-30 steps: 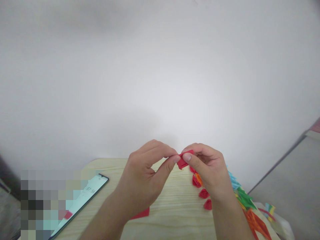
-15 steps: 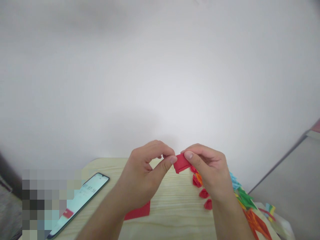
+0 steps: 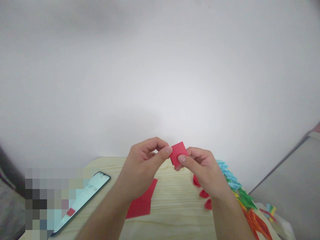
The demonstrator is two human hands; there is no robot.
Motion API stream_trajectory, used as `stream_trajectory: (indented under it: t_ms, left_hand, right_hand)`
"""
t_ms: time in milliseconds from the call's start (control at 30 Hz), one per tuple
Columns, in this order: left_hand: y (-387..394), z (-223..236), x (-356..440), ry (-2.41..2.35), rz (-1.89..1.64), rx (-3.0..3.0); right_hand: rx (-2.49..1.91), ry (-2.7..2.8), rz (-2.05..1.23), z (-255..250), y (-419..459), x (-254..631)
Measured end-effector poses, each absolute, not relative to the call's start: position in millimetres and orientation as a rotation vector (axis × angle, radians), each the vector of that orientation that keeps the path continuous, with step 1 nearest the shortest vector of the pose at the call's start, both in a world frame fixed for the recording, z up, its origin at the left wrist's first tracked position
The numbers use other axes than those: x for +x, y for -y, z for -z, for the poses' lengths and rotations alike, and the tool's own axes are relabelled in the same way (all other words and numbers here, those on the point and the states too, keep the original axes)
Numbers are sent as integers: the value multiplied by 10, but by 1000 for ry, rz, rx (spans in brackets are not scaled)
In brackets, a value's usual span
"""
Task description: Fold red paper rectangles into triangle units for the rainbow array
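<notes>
Both hands hold one small red paper square (image 3: 178, 152) above a pale wooden table (image 3: 172, 213). My left hand (image 3: 142, 168) pinches its left edge between thumb and forefinger. My right hand (image 3: 202, 171) pinches its lower right corner, thumb on top. The square faces me, tilted like a diamond. Under my left wrist a flat sheet of red paper (image 3: 142, 201) lies on the table.
A phone (image 3: 83, 198) with a lit screen lies at the table's left. Several small folded red pieces (image 3: 203, 194) sit under my right hand. Folded blue, green and orange pieces (image 3: 240, 195) line the table's right edge. A white wall fills the background.
The red paper has been unfolded from a narrow folded strip into a flat square facing me. Both hands rose slightly; more of the red sheet on the table shows.
</notes>
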State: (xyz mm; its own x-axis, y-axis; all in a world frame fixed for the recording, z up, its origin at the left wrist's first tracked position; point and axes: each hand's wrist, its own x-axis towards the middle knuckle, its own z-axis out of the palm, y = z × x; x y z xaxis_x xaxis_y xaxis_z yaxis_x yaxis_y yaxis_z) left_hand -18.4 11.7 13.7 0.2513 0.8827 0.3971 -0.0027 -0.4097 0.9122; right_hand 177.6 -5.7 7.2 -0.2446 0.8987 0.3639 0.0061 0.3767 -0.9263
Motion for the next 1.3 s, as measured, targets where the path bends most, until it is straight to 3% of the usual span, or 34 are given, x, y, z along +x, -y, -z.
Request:
stream_trajectory:
  t_ms: [467,800,867,1033,1300]
  left_hand:
    - [-142,-118,-131,-714,-1258,1569]
    - [-70,-167,-143,-864,-1461,2000]
    - [-73,-174,-137,-884,-1486,2009]
    - [-80,-170,-134,-1057,-1481,1980]
    - [-84,-138,-112,-1099,-1476,1919]
  right_hand:
    - [-898,1510,-1082,-54,27,1797]
    - [-712,1293,-1579,-8,-65,1789]
    - [-794,1335,-1478,-12,-67,1798]
    - [-978,1357,-839,-39,-21,1790]
    - [-922,1424,-752,-33,70,1725]
